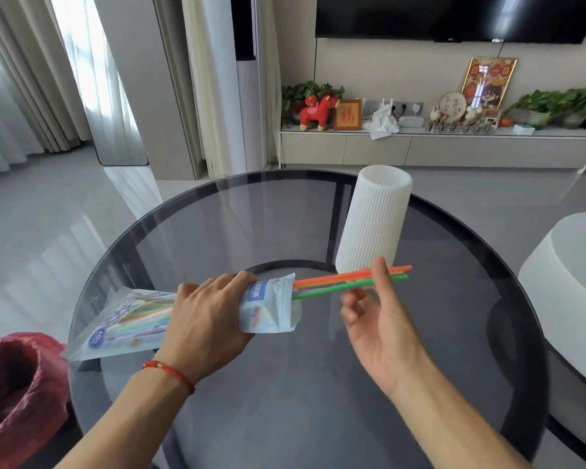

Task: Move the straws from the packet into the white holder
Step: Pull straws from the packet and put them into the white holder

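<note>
My left hand (207, 319) grips the middle of a pale blue straw packet (271, 306), held level above the round glass table (251, 214). Several coloured straws (332, 282), orange, yellow, purple and green, stick out of its open right end. My right hand (376, 316) pinches those straws between thumb and fingers near their free ends. The white ribbed holder (374, 220) stands upright on the table just behind the straw tips, with its open top facing up. More straws show faintly through the packet's left half.
A bin lined with a red bag (17, 394) sits at the lower left beside the table. A white rounded seat (569, 282) stands to the right. A TV cabinet (437, 147) with ornaments lines the far wall.
</note>
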### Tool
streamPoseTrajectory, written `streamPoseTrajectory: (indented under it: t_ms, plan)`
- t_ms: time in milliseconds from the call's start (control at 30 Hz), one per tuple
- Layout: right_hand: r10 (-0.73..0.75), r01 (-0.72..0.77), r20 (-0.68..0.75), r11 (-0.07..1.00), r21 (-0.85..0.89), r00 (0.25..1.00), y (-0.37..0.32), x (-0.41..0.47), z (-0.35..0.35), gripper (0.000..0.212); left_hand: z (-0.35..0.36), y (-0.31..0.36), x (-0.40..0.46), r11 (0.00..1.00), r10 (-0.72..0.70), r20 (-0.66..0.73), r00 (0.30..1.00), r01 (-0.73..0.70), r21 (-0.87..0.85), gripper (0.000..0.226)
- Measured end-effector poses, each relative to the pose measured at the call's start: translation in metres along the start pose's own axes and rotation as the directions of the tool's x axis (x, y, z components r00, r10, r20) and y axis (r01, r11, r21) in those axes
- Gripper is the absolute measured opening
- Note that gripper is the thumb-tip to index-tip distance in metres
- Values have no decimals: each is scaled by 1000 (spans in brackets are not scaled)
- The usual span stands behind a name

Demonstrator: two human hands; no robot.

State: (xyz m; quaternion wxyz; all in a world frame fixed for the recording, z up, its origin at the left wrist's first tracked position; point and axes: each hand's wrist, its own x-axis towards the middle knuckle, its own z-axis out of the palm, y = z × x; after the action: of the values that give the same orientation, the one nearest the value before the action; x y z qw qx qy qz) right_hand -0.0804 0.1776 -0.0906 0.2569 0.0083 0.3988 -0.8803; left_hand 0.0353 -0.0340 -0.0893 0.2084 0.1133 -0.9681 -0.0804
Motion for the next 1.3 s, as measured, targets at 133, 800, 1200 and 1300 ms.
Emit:
streamPoseTrajectory:
  t_ms: [133,800,1200,1300]
  plan:
    - [29,-2,83,953,-304,996,21,-3,9,45,4,10,-3,998,66,37,997,-65,-10,37]
    - [-368,298,290,-39,-954,883,-106,-4,28,33,10,0,-5,996,-28,81,996,22,82,33]
    - [-419,327,193,276,-904,887,-91,8,12,35,13,12,0,996,11,93,996,-19,84,27]
    - [-533,470,142,552,-688,834,-116,11,28,37,16,15,0,995,28,104,994,-37,90,31]
